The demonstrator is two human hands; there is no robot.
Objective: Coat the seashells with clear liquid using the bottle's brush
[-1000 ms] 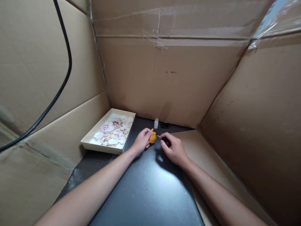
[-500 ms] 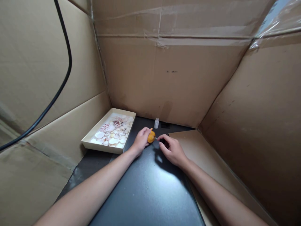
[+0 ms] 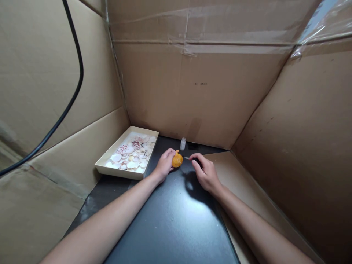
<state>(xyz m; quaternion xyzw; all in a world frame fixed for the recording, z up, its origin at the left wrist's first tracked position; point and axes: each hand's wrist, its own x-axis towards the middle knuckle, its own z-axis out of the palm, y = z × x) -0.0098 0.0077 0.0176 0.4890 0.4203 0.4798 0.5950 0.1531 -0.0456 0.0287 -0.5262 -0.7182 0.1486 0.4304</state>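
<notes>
My left hand point(image 3: 165, 164) grips a rounded orange shell point(image 3: 177, 160) from its left side, the fingers curled behind it and a small stub pointing up. The shell's broad face is turned toward me. My right hand point(image 3: 205, 171) is closed around a slim tool point(image 3: 187, 158) with a thin pale tip; its dark handle is mostly hidden in the fingers. The tip points left toward the shell, a short gap away from it. Both hands hover over the dark tabletop point(image 3: 167, 220).
To the left stands a shallow cream tray point(image 3: 119, 171) filled with white and reddish-patterned seashells. A small whitish bottle point(image 3: 183, 144) stands upright behind the hands, beside a flat black item point(image 3: 193, 146). Cardboard walls point(image 3: 176, 102) enclose the table, and a black cable point(image 3: 80, 73) hangs at left.
My right hand has drawn back to the right, taking the tool's tip off the orange shell. The left hand has turned the shell so that its dark spot no longer shows.
</notes>
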